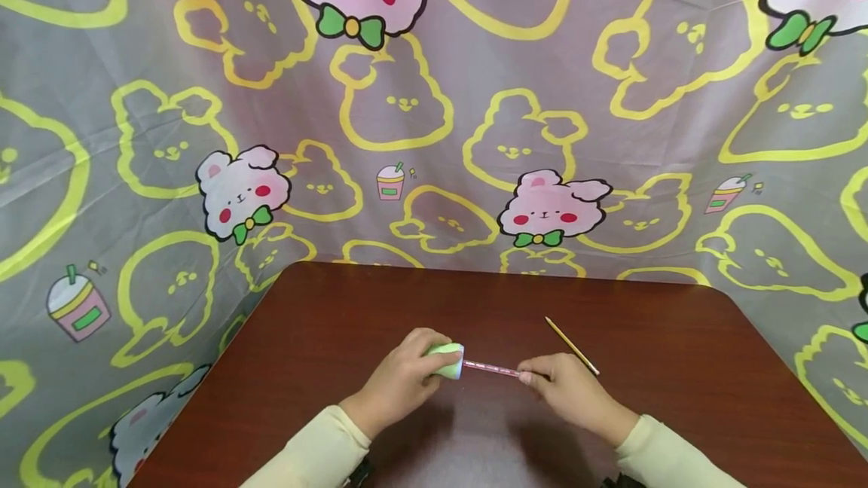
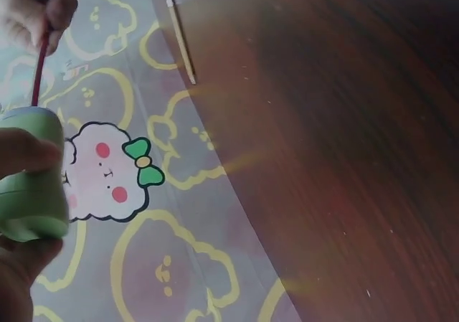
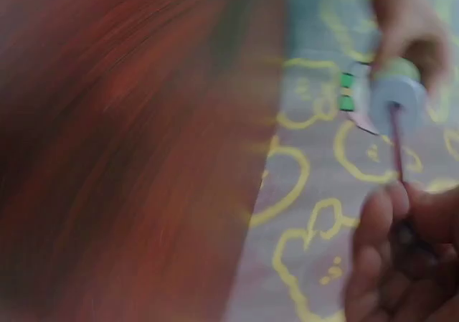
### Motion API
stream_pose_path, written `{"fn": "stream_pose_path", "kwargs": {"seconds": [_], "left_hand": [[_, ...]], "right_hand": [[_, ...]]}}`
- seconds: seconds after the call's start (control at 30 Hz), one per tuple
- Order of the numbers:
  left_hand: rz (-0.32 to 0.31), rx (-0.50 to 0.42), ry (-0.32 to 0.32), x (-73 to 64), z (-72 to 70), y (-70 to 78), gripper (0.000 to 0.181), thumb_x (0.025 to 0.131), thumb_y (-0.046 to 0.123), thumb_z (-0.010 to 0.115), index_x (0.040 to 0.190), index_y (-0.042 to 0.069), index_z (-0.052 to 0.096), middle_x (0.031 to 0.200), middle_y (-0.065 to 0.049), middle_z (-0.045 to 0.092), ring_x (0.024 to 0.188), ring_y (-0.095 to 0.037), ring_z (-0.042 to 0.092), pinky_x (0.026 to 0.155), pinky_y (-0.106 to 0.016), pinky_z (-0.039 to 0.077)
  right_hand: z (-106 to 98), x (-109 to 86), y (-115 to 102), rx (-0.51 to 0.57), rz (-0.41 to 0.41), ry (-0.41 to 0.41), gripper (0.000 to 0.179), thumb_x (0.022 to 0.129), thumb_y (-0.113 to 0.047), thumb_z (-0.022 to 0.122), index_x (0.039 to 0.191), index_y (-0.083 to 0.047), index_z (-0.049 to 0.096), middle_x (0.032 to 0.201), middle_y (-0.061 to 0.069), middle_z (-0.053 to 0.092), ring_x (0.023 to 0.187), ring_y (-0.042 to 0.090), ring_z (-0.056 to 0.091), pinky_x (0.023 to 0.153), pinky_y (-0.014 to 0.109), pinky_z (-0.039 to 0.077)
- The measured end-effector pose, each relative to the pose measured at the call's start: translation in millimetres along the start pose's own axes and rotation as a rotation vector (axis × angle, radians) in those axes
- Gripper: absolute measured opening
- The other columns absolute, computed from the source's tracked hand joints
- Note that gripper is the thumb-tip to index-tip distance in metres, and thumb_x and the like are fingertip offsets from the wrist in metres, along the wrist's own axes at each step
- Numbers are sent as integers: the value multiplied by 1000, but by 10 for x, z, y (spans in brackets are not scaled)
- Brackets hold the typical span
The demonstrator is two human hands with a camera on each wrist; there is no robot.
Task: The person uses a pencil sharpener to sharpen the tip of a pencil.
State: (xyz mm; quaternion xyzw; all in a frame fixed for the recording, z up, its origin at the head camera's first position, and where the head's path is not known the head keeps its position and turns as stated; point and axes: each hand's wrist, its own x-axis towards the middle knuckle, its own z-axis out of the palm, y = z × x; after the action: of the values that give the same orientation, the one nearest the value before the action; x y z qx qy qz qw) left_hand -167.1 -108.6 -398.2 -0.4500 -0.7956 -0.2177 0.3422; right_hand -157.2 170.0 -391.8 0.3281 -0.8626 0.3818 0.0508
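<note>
My left hand (image 1: 396, 375) grips a light green pencil sharpener (image 1: 451, 372) with a pale blue end face, its fingers and thumb around the body. A thin reddish patterned pencil (image 1: 491, 369) runs from that face across to my right hand (image 1: 573, 390), which pinches its outer part between thumb and fingers. In the left wrist view the sharpener (image 2: 32, 204) stands at the left edge with the pencil (image 2: 39, 74) in its top. The right wrist view looks along the pencil (image 3: 397, 146) toward the hole; the end inside the sharpener is hidden.
A yellow pencil (image 1: 572, 345) lies on the dark brown wooden table (image 1: 339, 315), just beyond my right hand. Cloth (image 1: 461, 194) printed with cartoon rabbits and yellow outlines hangs behind the table and along its sides.
</note>
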Motion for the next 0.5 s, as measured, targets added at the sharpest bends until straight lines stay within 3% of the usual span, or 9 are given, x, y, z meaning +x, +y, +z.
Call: {"fn": "stream_pose_path", "kwargs": {"seconds": [0.07, 0.1, 0.17, 0.23, 0.33, 0.5], "left_hand": [[74, 34, 29, 4, 22, -15, 47, 60, -6, 76, 102, 14, 73, 104, -9, 61, 99, -24, 59, 81, -27, 54], [99, 47, 42, 8, 30, -18, 47, 60, -6, 75, 101, 14, 73, 104, -9, 61, 99, -25, 60, 81, -27, 54], [123, 65, 58, 13, 40, -21, 47, 59, -5, 74, 102, 15, 73, 105, -10, 61, 99, -26, 60, 82, -29, 54], [90, 56, 49, 21, 39, -14, 49, 60, -5, 75, 104, 15, 72, 106, -9, 61, 100, -25, 59, 82, -29, 54], [25, 39, 20, 25, 33, -10, 52, 61, -5, 78, 108, 15, 71, 106, -8, 60, 102, -24, 59, 82, -28, 53], [-27, 26, -6, -3, 38, -43, 54, 61, -4, 81, 110, 16, 70, 107, -7, 60, 102, -22, 58, 81, -27, 53]], "right_hand": [[-65, 9, -18, 292, 244, -135, 16, 93, -7, 59, 89, 4, 69, 62, 1, 57, 56, 5, 54, 54, 25, 49], [-93, 19, -19, 396, 326, -177, 18, 95, -5, 56, 90, 7, 67, 60, 1, 53, 54, 6, 52, 53, 25, 49], [-127, 36, -22, 494, 420, -205, 21, 96, -7, 54, 94, 11, 65, 63, 1, 52, 55, 11, 54, 54, 28, 52], [-147, 50, -28, 452, 408, -194, 21, 96, -9, 55, 94, 9, 65, 64, 1, 52, 58, 13, 56, 56, 29, 53], [-166, 75, -54, 287, 361, -166, 21, 95, -16, 58, 98, 4, 67, 71, 2, 59, 61, 14, 59, 59, 29, 52], [-168, 112, -76, -13, 326, -117, 36, 91, -35, 64, 112, -6, 68, 102, 1, 68, 87, 14, 64, 76, 33, 51]]}}
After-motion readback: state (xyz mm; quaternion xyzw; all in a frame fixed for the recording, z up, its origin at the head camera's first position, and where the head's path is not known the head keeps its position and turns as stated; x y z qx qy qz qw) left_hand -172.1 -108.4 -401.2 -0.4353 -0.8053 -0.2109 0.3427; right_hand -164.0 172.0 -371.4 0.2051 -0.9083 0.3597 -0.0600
